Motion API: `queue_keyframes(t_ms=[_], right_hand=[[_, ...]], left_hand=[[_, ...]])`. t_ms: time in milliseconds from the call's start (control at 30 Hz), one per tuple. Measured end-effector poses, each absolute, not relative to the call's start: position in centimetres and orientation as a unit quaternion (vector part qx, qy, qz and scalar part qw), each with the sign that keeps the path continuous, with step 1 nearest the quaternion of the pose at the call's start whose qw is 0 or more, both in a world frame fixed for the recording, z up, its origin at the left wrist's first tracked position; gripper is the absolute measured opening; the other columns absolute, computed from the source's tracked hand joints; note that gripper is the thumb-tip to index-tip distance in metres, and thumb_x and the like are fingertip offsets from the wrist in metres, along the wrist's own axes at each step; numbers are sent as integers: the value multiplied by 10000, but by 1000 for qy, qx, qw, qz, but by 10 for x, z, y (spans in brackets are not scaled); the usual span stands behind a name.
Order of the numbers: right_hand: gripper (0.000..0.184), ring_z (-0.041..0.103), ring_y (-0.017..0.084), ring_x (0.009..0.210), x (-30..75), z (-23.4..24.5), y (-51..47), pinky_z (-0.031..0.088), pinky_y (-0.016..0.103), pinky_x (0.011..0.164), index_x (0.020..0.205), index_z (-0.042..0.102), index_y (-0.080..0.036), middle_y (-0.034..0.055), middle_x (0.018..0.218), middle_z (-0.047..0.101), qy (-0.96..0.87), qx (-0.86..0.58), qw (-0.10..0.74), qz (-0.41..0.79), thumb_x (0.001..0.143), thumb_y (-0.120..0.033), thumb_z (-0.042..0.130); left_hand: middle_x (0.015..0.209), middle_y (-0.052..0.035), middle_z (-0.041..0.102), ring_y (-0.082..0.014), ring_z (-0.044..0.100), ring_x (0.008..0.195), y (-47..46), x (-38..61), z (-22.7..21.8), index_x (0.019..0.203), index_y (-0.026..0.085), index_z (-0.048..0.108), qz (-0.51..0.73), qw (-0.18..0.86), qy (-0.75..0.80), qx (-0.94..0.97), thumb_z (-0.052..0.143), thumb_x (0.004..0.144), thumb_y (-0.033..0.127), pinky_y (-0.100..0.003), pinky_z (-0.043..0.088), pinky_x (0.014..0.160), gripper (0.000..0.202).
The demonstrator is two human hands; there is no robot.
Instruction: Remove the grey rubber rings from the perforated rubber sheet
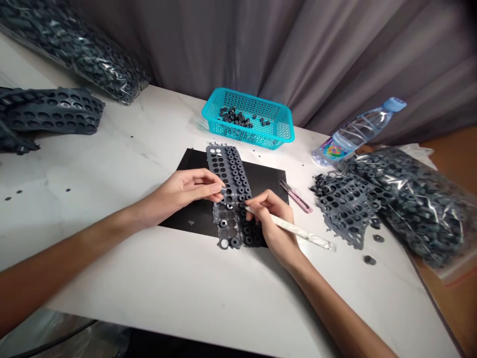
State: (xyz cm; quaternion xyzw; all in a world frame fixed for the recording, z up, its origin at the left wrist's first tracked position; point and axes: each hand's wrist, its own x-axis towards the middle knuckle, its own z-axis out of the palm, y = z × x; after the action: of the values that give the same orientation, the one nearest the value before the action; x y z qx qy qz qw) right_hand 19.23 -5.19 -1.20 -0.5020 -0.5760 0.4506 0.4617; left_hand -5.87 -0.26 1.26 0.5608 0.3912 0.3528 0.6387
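Note:
A dark grey perforated rubber sheet (228,171) lies lengthwise across a black mat (194,166). Rows of small round rubber pieces sit in its right side, and many holes on its left side are open. My left hand (186,190) is over the sheet's left edge, thumb and fingertips pinched; what is between them is too small to make out. My right hand (274,219) grips a slim white stick-like tool (301,231) like a pen, its tip at the sheet's right rows. The tool's exact kind does not show.
Behind the mat stands a turquoise basket (248,136) holding small dark pieces. A pink utility knife (296,196), torn rubber sheet (350,204), water bottle (357,132) and filled plastic bag (428,209) are at right. More rubber sheets (55,112) and another bag (85,54) occupy the left.

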Motion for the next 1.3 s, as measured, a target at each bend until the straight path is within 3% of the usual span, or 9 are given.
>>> queue_keyframes(t_ms=[200, 333, 400, 533, 600, 733, 1300], right_hand=[[268, 640, 214, 818, 197, -5, -53, 472, 361, 779, 905, 703, -228, 21, 844, 699, -645, -514, 475, 307, 1099, -379, 597], [289, 627, 261, 1053, 201, -2, -55, 464, 462, 969, 973, 697, -238, 72, 1053, 700, -732, -480, 462, 142, 1143, -239, 463], [287, 628, 272, 1109, 200, 0, -57, 488, 490, 982, 1049, 680, -240, 96, 1122, 683, -751, -464, 458, 100, 1149, -188, 417], [226, 665, 248, 1081, 192, 3, -63, 566, 444, 907, 1195, 633, -252, 101, 1152, 648, -767, -423, 467, 122, 1149, -141, 441], [171, 672, 239, 1067, 189, 4, -66, 581, 417, 890, 1246, 625, -256, 93, 1166, 637, -770, -416, 462, 145, 1127, -159, 550], [271, 669, 244, 1034, 189, 5, -68, 590, 411, 874, 1318, 632, -261, 88, 1177, 633, -769, -419, 454, 166, 1064, -194, 702], [217, 630, 209, 855, 190, 7, -65, 523, 354, 686, 1253, 731, -267, 66, 1052, 682, -742, -422, 469, 226, 1053, -184, 715]], left_hand=[[1108, -69, 809, -155, 745, 1046, -10, -54, 23, 1101, 178, 816, 310, 684, 402, 523, 868, 951, 394, -267, 571, 1025, 269], [1278, -104, 809, -194, 771, 1147, -16, -51, 23, 1203, 193, 817, 288, 741, 368, 482, 820, 996, 356, -313, 581, 1092, 263], [1294, -122, 810, -220, 779, 1169, -18, -49, 23, 1224, 188, 819, 283, 759, 354, 468, 808, 1004, 341, -340, 592, 1103, 268], [1174, -124, 841, -233, 796, 1142, -22, -45, 21, 1233, 178, 822, 279, 776, 340, 453, 815, 1001, 339, -352, 606, 1086, 283], [1141, -113, 847, -209, 804, 1100, -23, -44, 20, 1224, 183, 824, 272, 784, 337, 444, 827, 994, 353, -317, 610, 1052, 285], [1204, -96, 837, -139, 801, 1002, -24, -42, 19, 1208, 199, 837, 273, 786, 335, 443, 842, 987, 366, -218, 607, 952, 277], [1226, -143, 832, -212, 812, 1088, -28, -38, 22, 1189, 180, 837, 261, 778, 335, 464, 770, 1030, 472, -252, 627, 887, 339]])
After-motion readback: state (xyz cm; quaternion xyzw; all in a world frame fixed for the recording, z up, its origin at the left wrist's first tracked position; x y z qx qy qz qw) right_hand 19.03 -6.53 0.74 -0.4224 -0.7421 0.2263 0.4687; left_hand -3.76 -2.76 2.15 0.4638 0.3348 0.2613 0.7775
